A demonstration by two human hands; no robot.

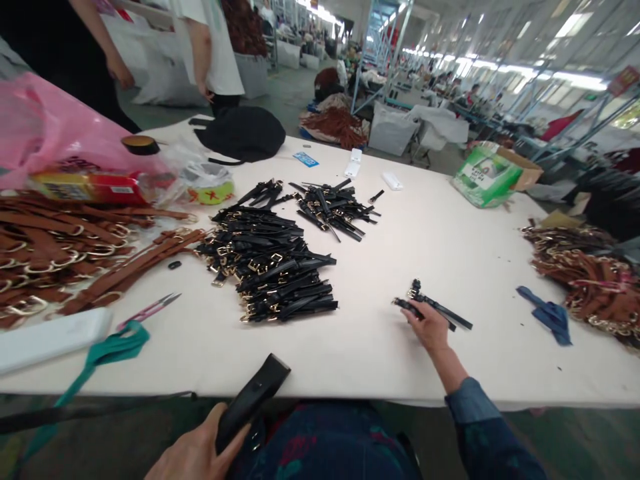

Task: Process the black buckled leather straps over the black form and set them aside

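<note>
Low at the table's front edge, my left hand (200, 447) is closed around a long black piece (255, 390) with a squared, slightly flared end; its exact kind is unclear. My right hand (429, 325) is out over the table, its fingers closed on a short black buckle strap (407, 307). Right beside it lies another black strap (445, 310) with a gold buckle. Left of my right hand, a dense pile of black buckle straps (280, 267) covers the table's middle. Behind that is a looser heap of similar straps (337, 207).
Brown straps with gold rings (55, 247) fill the left side, near pink-handled scissors (150, 310), a teal cloth strip (117, 343) and a white case (55, 337). Toward the right are a blue cloth (550, 317), brown bundles (600, 287) and a green box (485, 173). Two people stand beyond the table.
</note>
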